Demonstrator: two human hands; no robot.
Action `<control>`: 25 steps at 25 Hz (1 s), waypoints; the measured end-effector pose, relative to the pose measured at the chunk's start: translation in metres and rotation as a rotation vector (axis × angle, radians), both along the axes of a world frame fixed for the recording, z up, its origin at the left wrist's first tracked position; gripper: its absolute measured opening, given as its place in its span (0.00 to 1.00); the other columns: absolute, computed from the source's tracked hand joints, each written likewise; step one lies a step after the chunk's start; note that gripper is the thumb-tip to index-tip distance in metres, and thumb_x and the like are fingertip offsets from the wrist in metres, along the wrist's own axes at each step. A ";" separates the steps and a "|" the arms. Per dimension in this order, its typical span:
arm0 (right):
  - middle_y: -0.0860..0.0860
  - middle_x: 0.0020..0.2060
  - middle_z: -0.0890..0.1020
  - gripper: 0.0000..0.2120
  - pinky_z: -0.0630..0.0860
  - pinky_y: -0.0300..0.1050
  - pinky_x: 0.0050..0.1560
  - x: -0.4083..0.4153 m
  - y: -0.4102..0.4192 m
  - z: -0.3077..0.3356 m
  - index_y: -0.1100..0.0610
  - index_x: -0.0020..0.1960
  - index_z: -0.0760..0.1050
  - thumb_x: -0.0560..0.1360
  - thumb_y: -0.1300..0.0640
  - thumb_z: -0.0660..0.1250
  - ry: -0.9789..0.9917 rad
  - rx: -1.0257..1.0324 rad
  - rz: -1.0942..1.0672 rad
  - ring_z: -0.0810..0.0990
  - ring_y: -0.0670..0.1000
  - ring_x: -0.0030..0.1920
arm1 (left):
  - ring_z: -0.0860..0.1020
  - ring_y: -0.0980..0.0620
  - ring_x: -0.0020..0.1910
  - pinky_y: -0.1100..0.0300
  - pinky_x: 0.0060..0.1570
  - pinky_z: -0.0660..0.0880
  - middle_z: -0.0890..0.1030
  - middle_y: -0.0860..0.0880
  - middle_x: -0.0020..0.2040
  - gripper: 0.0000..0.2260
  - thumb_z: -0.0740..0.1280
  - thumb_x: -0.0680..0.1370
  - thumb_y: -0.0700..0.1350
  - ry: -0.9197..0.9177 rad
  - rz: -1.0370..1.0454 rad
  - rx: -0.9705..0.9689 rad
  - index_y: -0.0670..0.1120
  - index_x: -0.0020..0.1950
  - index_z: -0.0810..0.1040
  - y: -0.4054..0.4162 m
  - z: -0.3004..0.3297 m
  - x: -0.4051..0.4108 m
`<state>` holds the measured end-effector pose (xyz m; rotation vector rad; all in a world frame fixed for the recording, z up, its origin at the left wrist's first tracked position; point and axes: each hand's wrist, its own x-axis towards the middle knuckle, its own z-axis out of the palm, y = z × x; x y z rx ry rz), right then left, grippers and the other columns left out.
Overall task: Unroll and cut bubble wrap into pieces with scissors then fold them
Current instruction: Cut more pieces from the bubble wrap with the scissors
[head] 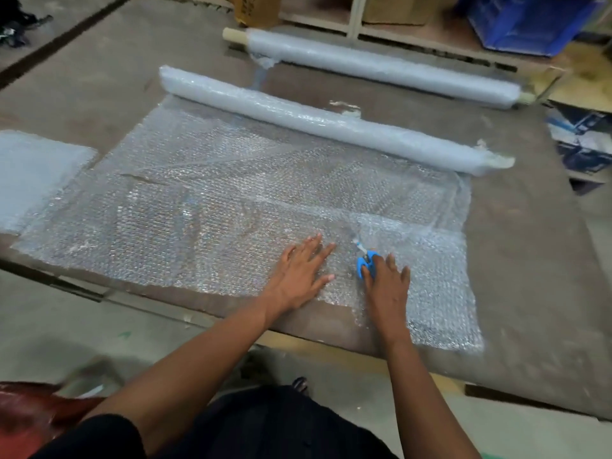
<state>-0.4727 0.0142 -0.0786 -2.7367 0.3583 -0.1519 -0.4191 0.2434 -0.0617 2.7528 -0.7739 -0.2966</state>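
Gripping blue-handled scissors (364,261), the right hand (385,289) points the blades away into the unrolled bubble wrap sheet (215,207). Beside it, the left hand (303,274) presses flat on the sheet, fingers spread. That sheet runs back to its roll (318,120) on the brown table (530,260); a second roll (381,66) lies behind.

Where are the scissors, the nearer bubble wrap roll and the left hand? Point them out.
scissors (365,264): head view, on the blue handle.
nearer bubble wrap roll (314,122): head view, mid-length on its side.
left hand (303,273): head view, back of the hand.
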 end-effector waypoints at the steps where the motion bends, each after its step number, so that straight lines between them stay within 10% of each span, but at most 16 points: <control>1: 0.55 0.71 0.80 0.18 0.51 0.67 0.81 -0.007 -0.003 -0.001 0.52 0.74 0.73 0.87 0.46 0.57 -0.002 0.024 0.014 0.64 0.58 0.82 | 0.45 0.47 0.86 0.38 0.82 0.46 0.44 0.50 0.88 0.32 0.49 0.85 0.69 0.003 -0.020 0.033 0.62 0.86 0.43 -0.008 -0.002 -0.001; 21: 0.52 0.75 0.77 0.16 0.39 0.62 0.84 -0.055 -0.044 0.010 0.51 0.73 0.72 0.88 0.48 0.58 -0.062 0.098 -0.115 0.59 0.55 0.84 | 0.37 0.49 0.85 0.34 0.81 0.38 0.35 0.52 0.86 0.34 0.43 0.84 0.71 -0.036 -0.185 0.110 0.60 0.85 0.35 -0.048 -0.010 -0.043; 25: 0.54 0.66 0.82 0.15 0.68 0.56 0.72 -0.065 -0.026 0.023 0.58 0.70 0.76 0.86 0.53 0.66 -0.317 0.292 -0.107 0.73 0.49 0.69 | 0.49 0.50 0.86 0.42 0.82 0.49 0.49 0.51 0.87 0.31 0.50 0.87 0.67 -0.088 -0.202 -0.017 0.59 0.87 0.46 -0.037 -0.011 -0.051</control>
